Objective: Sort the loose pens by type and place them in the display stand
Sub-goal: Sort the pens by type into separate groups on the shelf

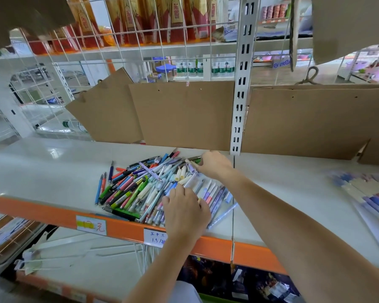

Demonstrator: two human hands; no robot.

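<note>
A white shop shelf with an orange front lip [53,212] fills the lower half of the view, and on it, near centre toward 6 o'clock, lies a loose heap of mixed pens in many colours [140,186], some blue, green and red, many pastel or white. The left hand [185,212] rests palm-down on the heap's near right edge, fingers bent over pale pens; whether it grips any one of them cannot be told. The right hand [214,164], at 12 o'clock of the heap, pinches a dark green pen with a metallic end [195,159] between fingertips at the heap's far edge. Behind the heap, flat brown cardboard sheets [184,117] lean against a white slotted metal upright [241,84]. At 3 o'clock on the shelf lie blurred pastel pens in a clear pack [374,204]. Handwritten price labels [91,225] stick to the orange lip at 7 o'clock. Above, at 12 o'clock, red and gold boxes [140,20] stand behind white wire mesh [53,51], and further shop aisles show beyond.
</note>
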